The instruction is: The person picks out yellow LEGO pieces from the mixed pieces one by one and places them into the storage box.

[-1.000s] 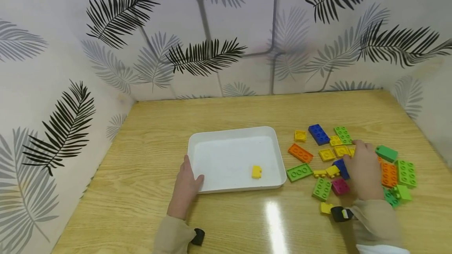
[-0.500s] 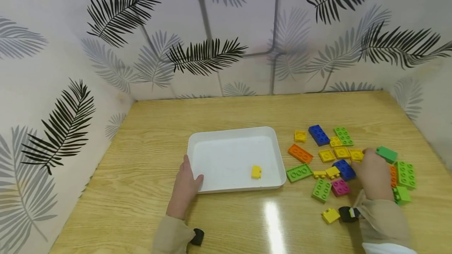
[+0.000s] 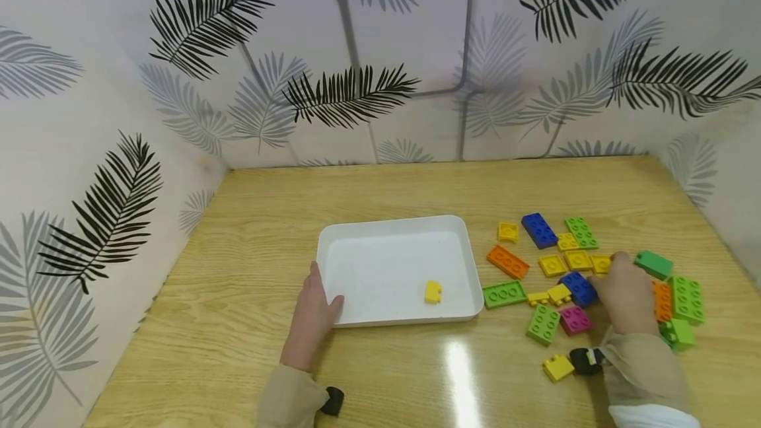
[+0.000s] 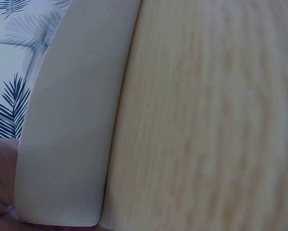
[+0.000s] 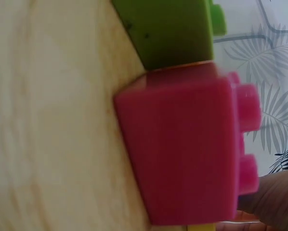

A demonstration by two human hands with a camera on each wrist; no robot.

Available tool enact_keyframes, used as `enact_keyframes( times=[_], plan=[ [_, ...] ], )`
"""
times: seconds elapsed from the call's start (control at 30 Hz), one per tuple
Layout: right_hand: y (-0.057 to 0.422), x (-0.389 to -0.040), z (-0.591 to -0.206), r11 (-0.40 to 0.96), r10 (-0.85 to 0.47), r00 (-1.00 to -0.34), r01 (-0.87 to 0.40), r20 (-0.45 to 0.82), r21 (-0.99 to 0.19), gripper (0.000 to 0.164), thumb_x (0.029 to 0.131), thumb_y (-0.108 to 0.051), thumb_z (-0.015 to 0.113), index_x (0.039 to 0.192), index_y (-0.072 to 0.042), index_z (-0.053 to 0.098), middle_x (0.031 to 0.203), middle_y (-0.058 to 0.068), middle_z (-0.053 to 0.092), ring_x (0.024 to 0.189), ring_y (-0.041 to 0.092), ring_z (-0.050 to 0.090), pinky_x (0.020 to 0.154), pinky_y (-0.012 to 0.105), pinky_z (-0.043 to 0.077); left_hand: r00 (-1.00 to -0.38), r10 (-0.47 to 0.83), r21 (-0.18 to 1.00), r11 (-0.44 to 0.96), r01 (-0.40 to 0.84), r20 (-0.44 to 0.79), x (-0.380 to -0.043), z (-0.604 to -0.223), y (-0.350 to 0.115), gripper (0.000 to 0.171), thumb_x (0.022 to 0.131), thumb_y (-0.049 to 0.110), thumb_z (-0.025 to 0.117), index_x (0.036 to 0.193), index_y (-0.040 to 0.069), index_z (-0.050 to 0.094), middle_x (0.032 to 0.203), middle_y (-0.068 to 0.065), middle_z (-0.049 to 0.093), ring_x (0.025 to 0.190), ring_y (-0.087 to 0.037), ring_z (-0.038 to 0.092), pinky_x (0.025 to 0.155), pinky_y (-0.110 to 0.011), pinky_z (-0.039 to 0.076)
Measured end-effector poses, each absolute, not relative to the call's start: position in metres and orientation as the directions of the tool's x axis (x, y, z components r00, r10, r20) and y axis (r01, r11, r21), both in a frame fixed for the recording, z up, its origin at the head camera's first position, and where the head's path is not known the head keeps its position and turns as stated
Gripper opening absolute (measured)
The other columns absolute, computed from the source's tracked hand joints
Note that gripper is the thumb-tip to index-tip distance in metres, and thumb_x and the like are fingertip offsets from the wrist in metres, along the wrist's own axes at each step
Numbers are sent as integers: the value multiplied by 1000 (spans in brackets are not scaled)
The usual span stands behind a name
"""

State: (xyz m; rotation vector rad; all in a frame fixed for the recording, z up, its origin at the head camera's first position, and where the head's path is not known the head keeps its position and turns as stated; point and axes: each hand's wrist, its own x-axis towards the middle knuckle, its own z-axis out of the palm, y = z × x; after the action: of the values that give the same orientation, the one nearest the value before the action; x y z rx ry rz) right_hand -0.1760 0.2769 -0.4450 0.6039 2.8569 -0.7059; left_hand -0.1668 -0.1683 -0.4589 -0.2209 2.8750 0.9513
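Note:
At the near left corner of a white tray my left hand holds on, thumb at the rim and fingers along the outer side. A small yellow brick lies inside the tray. My right hand reaches down among toy building bricks on the right, its fingertips hidden behind the hand; whether they pinch a brick I cannot tell. Beside it are a blue brick, a yellow brick and an orange brick. In the right wrist view a magenta brick stands close, against a green one.
A yellow brick lies near the right wrist's black strap. Further bricks surround the hand: a dark green one, a light green one and a long orange one. The wooden table meets a leaf-patterned wall covering.
My right hand has shifted right, uncovering the blue and yellow bricks and covering part of the orange one. The yellow brick by the strap has turned and slid slightly nearer. My left hand stays put.

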Motion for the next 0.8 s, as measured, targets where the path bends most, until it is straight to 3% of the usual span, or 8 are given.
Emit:
enact_keyframes(
  times=[0.5,0.67,0.8],
  plan=[
    [282,-176,-438,818,311,-924,379,-221,-434,56,80,-18,51,118,19,33,108,41,46,83,40,52,64,45,48,-986,-108,608,776,-166,-131,-167,-458,-168,79,83,19,53,140,-4,3,141,-32,24,126,-47,31,105,-54,32],
    [275,-177,-425,855,255,-953,302,-165,-421,51,81,-16,48,116,19,35,103,39,50,72,31,50,57,40,45,-985,-105,611,774,-169,-139,-166,-457,-168,79,84,19,53,140,-4,3,142,-32,23,128,-46,29,106,-53,30],
    [261,-182,-418,879,192,-974,225,-120,-421,49,81,-16,50,115,18,37,102,38,51,72,31,51,58,40,46,-986,-104,612,774,-162,-130,-165,-458,-169,79,83,18,53,140,-5,3,142,-32,23,128,-47,29,106,-54,30]
  ],
)
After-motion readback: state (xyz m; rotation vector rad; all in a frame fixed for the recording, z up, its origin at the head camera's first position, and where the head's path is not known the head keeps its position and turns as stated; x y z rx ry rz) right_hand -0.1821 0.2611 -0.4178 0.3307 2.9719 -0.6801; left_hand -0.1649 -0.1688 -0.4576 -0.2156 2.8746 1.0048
